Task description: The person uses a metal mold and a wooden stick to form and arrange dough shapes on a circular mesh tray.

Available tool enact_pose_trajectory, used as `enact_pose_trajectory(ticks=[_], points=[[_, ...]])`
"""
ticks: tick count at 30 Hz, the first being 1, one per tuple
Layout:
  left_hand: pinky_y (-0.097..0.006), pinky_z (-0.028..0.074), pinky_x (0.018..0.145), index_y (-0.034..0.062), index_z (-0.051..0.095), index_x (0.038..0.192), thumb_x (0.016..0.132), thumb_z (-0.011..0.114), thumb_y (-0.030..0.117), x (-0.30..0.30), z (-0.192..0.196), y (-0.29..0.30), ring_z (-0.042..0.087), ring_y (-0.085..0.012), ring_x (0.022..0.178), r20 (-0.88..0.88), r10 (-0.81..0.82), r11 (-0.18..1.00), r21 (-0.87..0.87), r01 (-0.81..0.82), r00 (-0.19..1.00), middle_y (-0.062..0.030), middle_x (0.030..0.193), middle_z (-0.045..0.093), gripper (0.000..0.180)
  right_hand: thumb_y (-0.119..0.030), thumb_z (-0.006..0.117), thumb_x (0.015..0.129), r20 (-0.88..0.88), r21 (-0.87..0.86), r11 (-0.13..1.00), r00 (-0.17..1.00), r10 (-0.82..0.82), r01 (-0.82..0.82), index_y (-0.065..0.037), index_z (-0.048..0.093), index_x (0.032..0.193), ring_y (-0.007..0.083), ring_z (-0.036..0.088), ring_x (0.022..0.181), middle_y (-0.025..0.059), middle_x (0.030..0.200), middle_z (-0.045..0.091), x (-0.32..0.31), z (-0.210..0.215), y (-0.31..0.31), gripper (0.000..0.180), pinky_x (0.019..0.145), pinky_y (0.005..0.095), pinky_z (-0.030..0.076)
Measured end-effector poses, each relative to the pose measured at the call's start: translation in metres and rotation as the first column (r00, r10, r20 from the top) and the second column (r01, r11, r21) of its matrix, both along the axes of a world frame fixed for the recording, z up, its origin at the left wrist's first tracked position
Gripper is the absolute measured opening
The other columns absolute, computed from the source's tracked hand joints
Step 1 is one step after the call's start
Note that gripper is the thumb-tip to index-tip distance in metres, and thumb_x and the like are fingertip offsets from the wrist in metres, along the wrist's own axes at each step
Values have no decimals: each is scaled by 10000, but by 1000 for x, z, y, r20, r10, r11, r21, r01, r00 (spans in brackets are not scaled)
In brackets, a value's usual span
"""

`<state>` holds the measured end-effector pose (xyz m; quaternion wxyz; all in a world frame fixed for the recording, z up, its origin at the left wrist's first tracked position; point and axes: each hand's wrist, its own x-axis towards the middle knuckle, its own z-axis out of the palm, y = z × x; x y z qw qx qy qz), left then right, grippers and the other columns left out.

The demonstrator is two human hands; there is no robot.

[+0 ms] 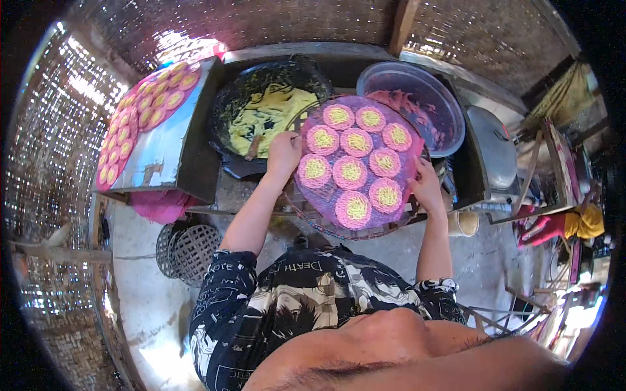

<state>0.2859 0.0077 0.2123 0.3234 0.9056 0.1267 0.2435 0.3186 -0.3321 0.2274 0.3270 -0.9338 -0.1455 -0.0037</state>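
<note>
In front of me a round purple-pink mesh cloth [334,144] carries several flat pink rounds [350,173] with yellow shredded centres. It lies over a round woven tray [326,228], whose rim shows along the near side. My left hand [285,154] is closed at the cloth's left edge, by the tray rim. On the opposite edge, my right hand [425,182] pinches the cloth with bent fingers. Some fingertips of both hands are hidden. Behind my left hand, a dark wok [225,120] holds yellow dough [280,107]. A grey basin [453,124] with pink dough [407,107] stands behind the tray's right side.
At the left, similar rounds on pink cloths [140,114] cover part of a blue-topped box [153,153]. A dark lattice basket [192,251] stands on the floor. Right of the basin sits a metal lidded pot [492,146]. A person in yellow [587,221] is at the far right.
</note>
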Motion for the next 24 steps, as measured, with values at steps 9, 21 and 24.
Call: enact_pose_trajectory(ticks=[9,21,24], points=[[-369,448,650,16,627,786,743,590,212,10,31,2,571,-318,726,41,-74,997,-23,75,996,-183,778,588,204,-24,623,609,-98,337,941,995,21,13,-75,435,1220,206,484,1042,140,1263,403,7,6,2,641,846,273,393],[-316,469,672,67,656,812,716,614,252,-2,92,27,602,-259,738,90,-134,991,3,134,987,-143,785,617,212,17,564,624,-243,571,820,944,225,-49,8,410,1220,196,415,1120,108,1297,362,-8,83,35,616,897,273,358],[-337,464,684,86,657,822,715,606,276,-17,106,45,592,-277,749,131,-93,994,-40,99,987,-151,773,607,224,4,577,616,-39,416,865,945,324,-280,-1,412,1224,198,386,1152,118,1277,385,10,77,43,630,942,284,305]])
